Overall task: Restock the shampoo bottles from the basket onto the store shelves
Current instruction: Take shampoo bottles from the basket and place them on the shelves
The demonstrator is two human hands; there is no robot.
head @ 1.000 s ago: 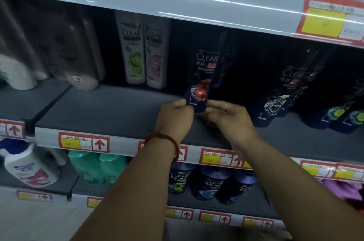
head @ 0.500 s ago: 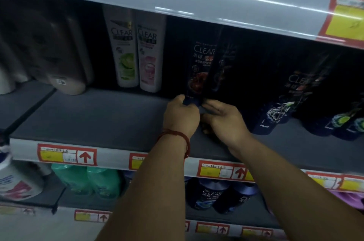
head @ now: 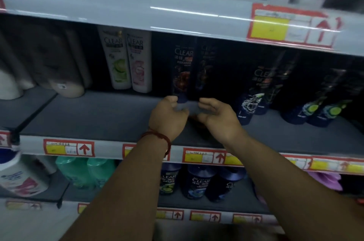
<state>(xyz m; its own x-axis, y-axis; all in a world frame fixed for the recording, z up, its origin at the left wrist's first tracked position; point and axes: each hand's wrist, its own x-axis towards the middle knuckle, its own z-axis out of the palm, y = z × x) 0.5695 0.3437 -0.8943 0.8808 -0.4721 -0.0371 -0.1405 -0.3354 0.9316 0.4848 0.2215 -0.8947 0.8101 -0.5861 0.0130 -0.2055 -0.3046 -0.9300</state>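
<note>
Head view | left hand (head: 167, 117), right hand (head: 215, 116) loosely open | dark bottle (head: 182, 71) top hidden

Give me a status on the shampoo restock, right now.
Done: a dark CLEAR bottle stands upright at the back of the middle shelf. In hand: nothing; the left hand and right hand hover open by its base. Left: much of the shelf front is bare, and the basket is out of view, so remaining stock is unknown.
</note>
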